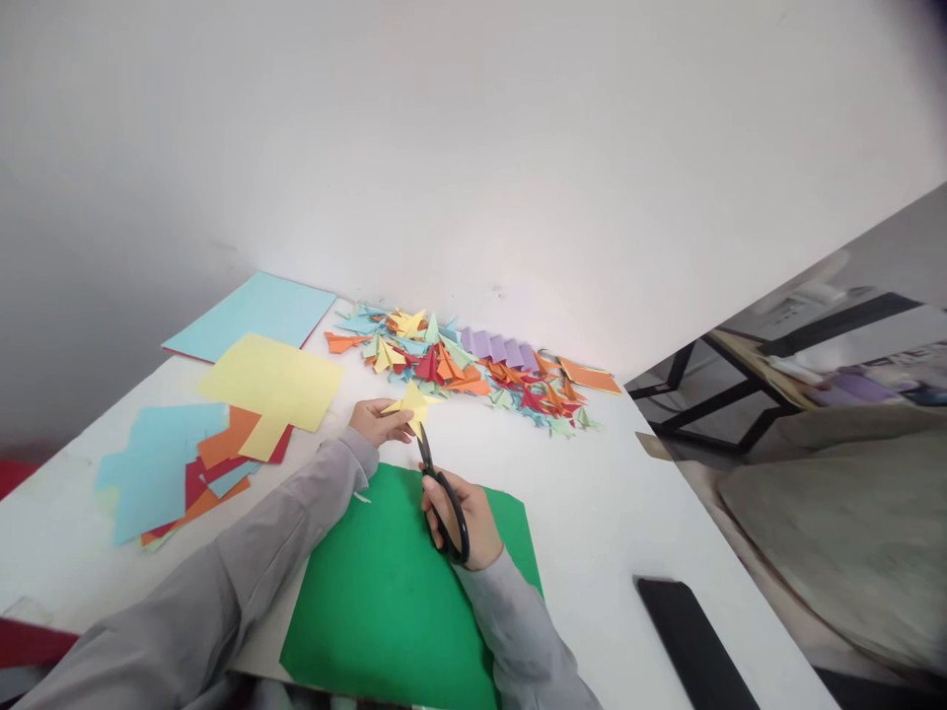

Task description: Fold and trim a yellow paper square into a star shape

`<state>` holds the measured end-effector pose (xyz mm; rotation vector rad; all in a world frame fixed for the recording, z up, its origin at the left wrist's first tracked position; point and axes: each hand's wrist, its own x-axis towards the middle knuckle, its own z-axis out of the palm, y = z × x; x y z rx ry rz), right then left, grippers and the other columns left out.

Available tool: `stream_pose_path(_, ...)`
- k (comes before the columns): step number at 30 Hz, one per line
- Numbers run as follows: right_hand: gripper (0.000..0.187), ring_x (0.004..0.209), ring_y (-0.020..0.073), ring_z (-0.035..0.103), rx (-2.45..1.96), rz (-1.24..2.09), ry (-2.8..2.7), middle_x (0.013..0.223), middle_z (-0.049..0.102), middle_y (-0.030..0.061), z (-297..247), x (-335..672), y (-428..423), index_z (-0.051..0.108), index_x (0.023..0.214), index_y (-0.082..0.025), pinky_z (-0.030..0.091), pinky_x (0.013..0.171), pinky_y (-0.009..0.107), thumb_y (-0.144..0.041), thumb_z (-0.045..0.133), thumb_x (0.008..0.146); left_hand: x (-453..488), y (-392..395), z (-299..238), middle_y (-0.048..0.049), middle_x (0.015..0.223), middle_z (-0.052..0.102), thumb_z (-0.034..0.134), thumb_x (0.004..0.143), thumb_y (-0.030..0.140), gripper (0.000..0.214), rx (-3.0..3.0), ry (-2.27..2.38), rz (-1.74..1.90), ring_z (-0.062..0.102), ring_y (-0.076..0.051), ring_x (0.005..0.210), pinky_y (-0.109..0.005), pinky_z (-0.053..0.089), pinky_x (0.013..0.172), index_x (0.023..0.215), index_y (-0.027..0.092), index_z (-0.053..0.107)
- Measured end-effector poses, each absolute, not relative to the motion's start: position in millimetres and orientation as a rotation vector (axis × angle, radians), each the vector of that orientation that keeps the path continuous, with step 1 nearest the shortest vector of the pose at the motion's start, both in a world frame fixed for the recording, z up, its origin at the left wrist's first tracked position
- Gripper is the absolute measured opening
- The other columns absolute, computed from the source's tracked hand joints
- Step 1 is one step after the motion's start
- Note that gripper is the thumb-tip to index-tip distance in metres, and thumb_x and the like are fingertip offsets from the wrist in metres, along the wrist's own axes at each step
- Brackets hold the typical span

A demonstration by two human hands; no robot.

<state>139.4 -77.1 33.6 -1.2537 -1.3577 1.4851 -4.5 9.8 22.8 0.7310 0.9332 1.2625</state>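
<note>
My left hand [380,422] pinches a yellow paper star [412,402] by its left side, above the far edge of a green sheet [392,582]. In my right hand [473,518] is a pair of black scissors [453,513], my fingers through the handles. The scissor blades point up at the star's lower tip and meet or overlap it; whether they are cutting into the paper I cannot tell. Beyond the hands lies a heap of small cut and folded paper stars [444,360] in orange, red, yellow, blue, green.
Left on the white table [592,493] lie a light blue sheet [252,316], a yellow sheet [273,385] and coloured offcuts [170,463]. Purple pleated paper [499,348] and an orange pad [590,376] sit by the wall. A black flat object [692,641] rests near the right edge.
</note>
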Motion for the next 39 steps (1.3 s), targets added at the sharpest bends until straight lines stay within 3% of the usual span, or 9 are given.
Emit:
stream_pose_path(8, 0.034, 0.023, 0.0042, 0.035, -1.254, 1.496, -1.358, 0.035, 0.041, -0.0076, 35.5, 138.4, -76.7, 0.048, 0.058, -0.015, 0.027, 0.023, 0.015, -0.046, 0.051, 0.073, -6.2, 8.9, 25.2, -0.0055, 0.05, 0.061, 0.075, 0.043, 0.024, 0.03, 0.709, 0.961, 1.246, 0.057, -0.014, 0.043, -0.024, 0.049, 0.04, 0.063, 0.006, 0.062)
stream_pose_path(22, 0.034, 0.022, 0.0045, 0.035, -1.298, 1.434, -1.385, 0.034, 0.041, -0.0075, 36.3, 136.7, -77.7, 0.052, 0.06, -0.014, 0.025, 0.023, 0.016, -0.047, 0.052, 0.071, -6.7, 8.0, 28.2, -0.0065, 0.044, 0.06, 0.074, 0.045, 0.023, 0.026, 0.718, 1.025, 1.22, 0.057, -0.015, 0.041, -0.023, 0.049, 0.039, 0.059, 0.006, 0.06)
stream_pose_path(32, 0.043, 0.022, 0.0046, 0.034, -1.333, 1.428, -1.383, 0.037, 0.042, -0.0079, 36.3, 136.6, -77.8, 0.058, 0.093, -0.01, 0.025, 0.022, 0.016, -0.047, 0.052, 0.071, -6.4, 7.0, 30.6, -0.0054, 0.042, 0.059, 0.075, 0.043, 0.024, 0.029, 0.724, 1.032, 1.218, 0.057, -0.014, 0.039, -0.023, 0.049, 0.039, 0.059, 0.006, 0.059)
stream_pose_path(39, 0.045, 0.024, 0.0037, 0.035, -1.344, 1.395, -1.379, 0.044, 0.044, -0.0064, 34.0, 137.1, -77.6, 0.058, 0.097, -0.011, 0.025, 0.023, 0.016, -0.046, 0.054, 0.07, -6.5, 7.9, 29.5, -0.0064, 0.044, 0.06, 0.075, 0.042, 0.025, 0.03, 0.717, 1.038, 1.217, 0.057, -0.015, 0.04, -0.023, 0.049, 0.038, 0.058, 0.006, 0.059)
